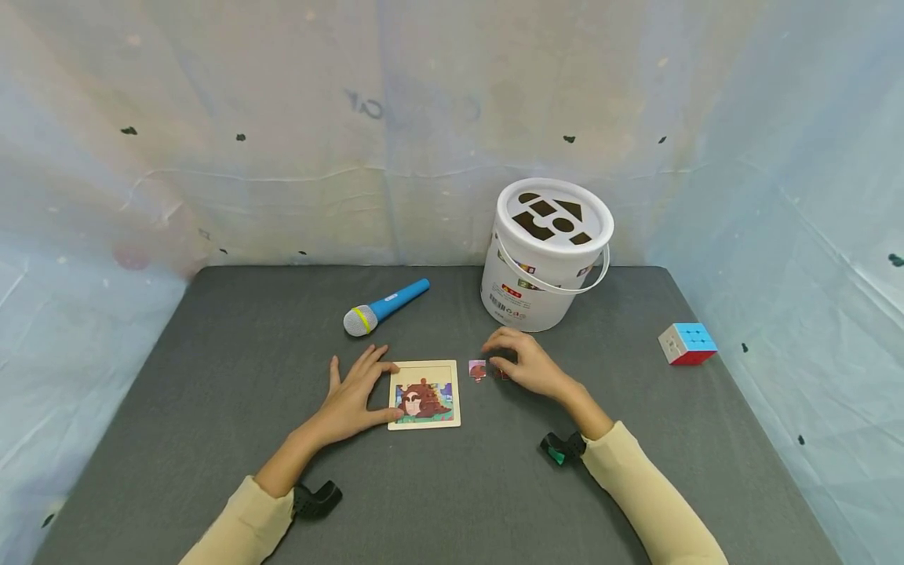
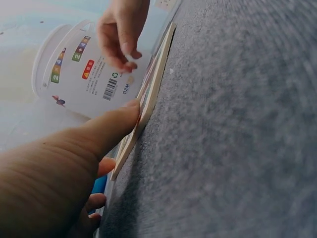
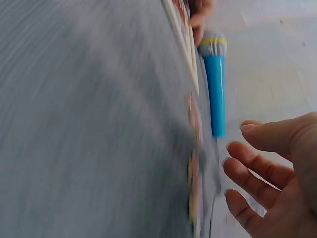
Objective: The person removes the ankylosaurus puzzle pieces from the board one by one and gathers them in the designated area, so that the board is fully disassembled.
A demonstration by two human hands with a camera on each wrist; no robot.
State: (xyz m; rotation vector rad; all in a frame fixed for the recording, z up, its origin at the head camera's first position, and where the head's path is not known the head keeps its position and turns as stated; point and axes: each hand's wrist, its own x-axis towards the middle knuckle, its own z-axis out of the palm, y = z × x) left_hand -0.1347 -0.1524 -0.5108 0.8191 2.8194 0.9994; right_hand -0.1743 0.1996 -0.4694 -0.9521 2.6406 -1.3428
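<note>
Wooden puzzle (image 1: 426, 402), L hand (image 1: 353, 397) spread on edge, R hand (image 1: 526, 364) loosely parted (nr pieces (image 1: 477, 369))

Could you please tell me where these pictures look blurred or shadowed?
Right wrist: the loose puzzle pieces and grey tabletop are smeared; left wrist: the tabletop looks soft and grainy, with a dark shadow beside the wooden tray; head: clearer, the microphone cleanly outlined.
</note>
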